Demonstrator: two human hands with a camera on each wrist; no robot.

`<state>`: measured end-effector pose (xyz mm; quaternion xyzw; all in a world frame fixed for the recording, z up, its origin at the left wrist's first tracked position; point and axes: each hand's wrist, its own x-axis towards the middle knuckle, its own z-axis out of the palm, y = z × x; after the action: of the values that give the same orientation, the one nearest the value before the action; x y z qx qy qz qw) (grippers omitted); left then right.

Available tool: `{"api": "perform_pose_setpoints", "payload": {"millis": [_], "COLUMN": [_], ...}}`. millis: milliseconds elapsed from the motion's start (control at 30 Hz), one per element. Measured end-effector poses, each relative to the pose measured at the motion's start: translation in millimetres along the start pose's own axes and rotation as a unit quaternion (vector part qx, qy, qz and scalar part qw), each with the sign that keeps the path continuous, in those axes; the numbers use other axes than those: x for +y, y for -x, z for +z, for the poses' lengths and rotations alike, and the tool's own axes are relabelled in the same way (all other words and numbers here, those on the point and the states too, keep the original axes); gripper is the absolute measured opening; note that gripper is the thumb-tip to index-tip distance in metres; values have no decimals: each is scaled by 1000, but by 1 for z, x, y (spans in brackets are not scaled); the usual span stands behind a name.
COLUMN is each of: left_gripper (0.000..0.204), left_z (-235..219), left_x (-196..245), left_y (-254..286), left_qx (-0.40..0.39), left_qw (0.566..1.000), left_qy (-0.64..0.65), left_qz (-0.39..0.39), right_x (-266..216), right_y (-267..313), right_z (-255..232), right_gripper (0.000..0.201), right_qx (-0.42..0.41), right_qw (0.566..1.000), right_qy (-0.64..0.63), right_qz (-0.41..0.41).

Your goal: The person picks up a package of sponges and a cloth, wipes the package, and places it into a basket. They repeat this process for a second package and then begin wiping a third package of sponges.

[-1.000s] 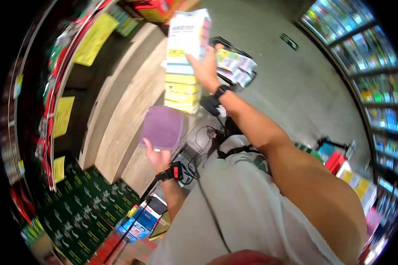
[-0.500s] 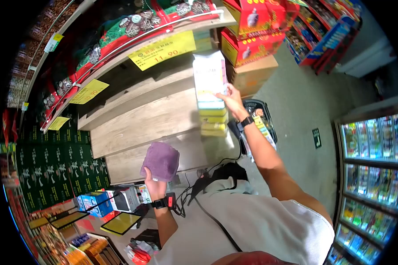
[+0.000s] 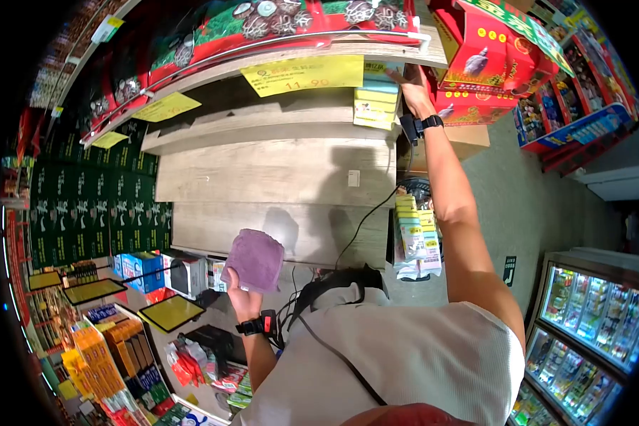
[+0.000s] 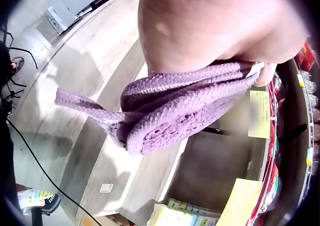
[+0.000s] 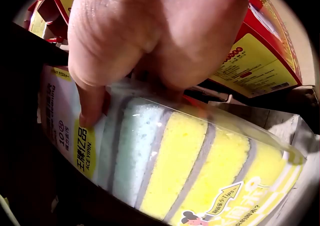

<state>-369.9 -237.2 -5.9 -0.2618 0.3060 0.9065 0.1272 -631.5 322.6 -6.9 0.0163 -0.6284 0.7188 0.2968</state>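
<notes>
My left hand (image 3: 246, 299) grips a folded purple cloth (image 3: 257, 260) in front of the lower shelf step. In the left wrist view the cloth (image 4: 185, 116) hangs in thick layers under the hand, with one flap sticking out. With my arm stretched far forward, my right hand (image 3: 415, 92) holds a clear pack of sponges (image 3: 374, 106) at the right end of the upper step, partly behind a yellow price sign. Yellow, blue and grey sponge layers show through the wrapper (image 5: 180, 161) in the right wrist view, where my thumb (image 5: 91, 106) lies on the printed side.
Wooden shelf steps (image 3: 277, 167) span the front. Red boxes (image 3: 476, 60) stack beside my right hand, above a cardboard carton (image 3: 454, 145). A basket (image 3: 415, 186) with more sponge packs (image 3: 415, 234) sits at the right. Green cartons (image 3: 85, 213) stand left; a black cable (image 3: 362, 231) crosses the lower step.
My right hand has carried the sponge pack forward, from above the lower shelf to the upper step under the price sign. The left hand still holds the cloth. The head view has turned.
</notes>
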Motion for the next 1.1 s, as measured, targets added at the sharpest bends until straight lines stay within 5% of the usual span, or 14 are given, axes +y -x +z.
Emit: {"api": "perform_pose_setpoints", "payload": {"millis": [267,567,767,833,867,967,1000,1033,1067,1100], "left_gripper": [49,49,49,50,50,52,52,53,54,55], "left_z": [-9,-14,-25,-26,-26,-28,-25,-20,-17,-17], "left_x": [-5,-5,-4,-3,-2,3,5,7,10,14], "left_y": [12,18,17,15,12,3,0,-3,-7,-13], "left_qx": [5,27,-3,3,9,5,3,-8,-19,-23], "left_qw": [1000,999,1000,1000,1000,1000,1000,1000,1000,999], "left_qy": [10,11,7,13,14,11,10,4,-3,9], "left_qz": [16,23,19,15,12,-2,-7,-14,-22,-48], "right_x": [-5,43,8,-3,-14,-53,-58,-75,-99,-122], "right_y": [-13,-24,0,14,25,60,75,91,107,123], "right_z": [2,-12,4,14,14,23,29,35,42,51], "right_gripper": [47,44,52,61,67,77,61,59,56,53], "right_qx": [21,50,93,180,199,108,51,-1,-52,-90], "right_qw": [995,989,976,950,888,889,982,997,964,965], "right_qy": [36,138,195,243,386,443,180,-23,-226,-222], "right_qz": [91,11,9,-83,-148,-40,6,70,130,110]}}
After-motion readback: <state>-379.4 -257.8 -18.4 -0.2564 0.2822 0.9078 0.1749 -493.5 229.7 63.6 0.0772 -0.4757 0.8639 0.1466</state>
